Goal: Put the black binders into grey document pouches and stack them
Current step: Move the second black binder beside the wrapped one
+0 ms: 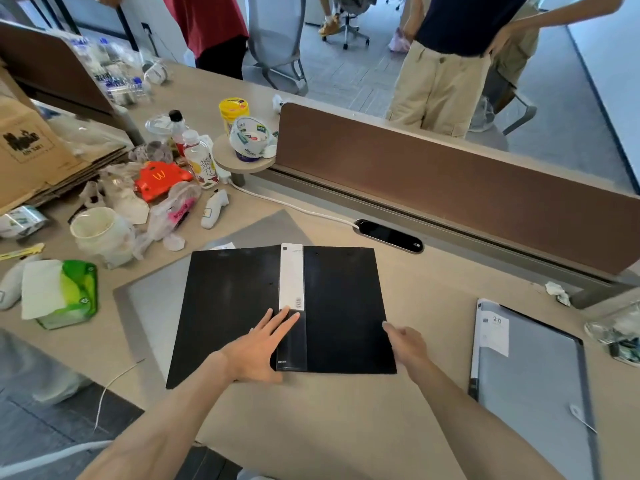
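A black binder lies spread open, outer side up, in the middle of the desk, with a white label strip along its spine. Its left half covers part of a flat grey document pouch. My left hand rests flat, fingers apart, on the binder near the spine's lower end. My right hand is at the binder's right edge, fingers curled around it. At the right, a grey pouch with a black binder edge showing along its top and right side lies on the desk.
Clutter fills the left of the desk: a green tissue pack, white cup, bottles, a red box, cardboard. A brown divider panel runs behind. People stand beyond it. A cable port sits near the binder.
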